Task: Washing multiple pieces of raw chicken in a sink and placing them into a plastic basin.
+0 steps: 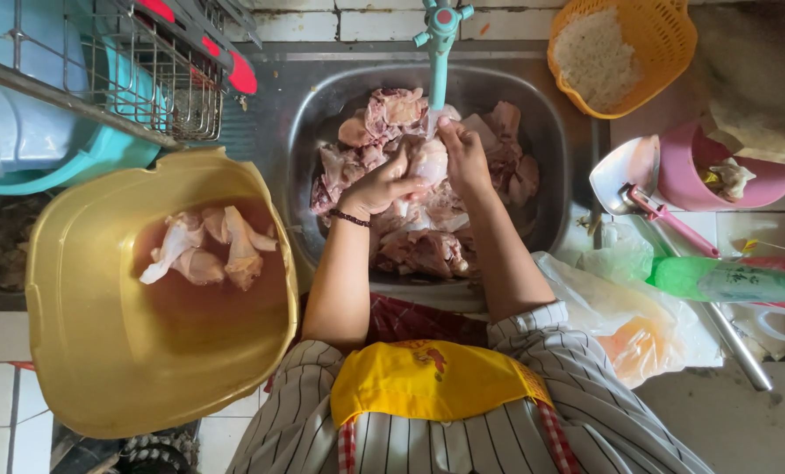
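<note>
We see both hands closed around one pale chicken piece (428, 162) held under the teal tap (440, 44), above the steel sink (309, 105). Our left hand (382, 186), a dark bead bracelet (349, 218) at its wrist, cups the piece from below with fingers curled. Our right hand (462, 154) pinches its upper edge with bent fingers. The piece looks wet, pinkish white and skin-covered, and it sits over a heap of raw chicken parts (427, 246) filling the sink. Left of the sink, a yellow basin (76, 351) holds more pieces in reddish water.
</note>
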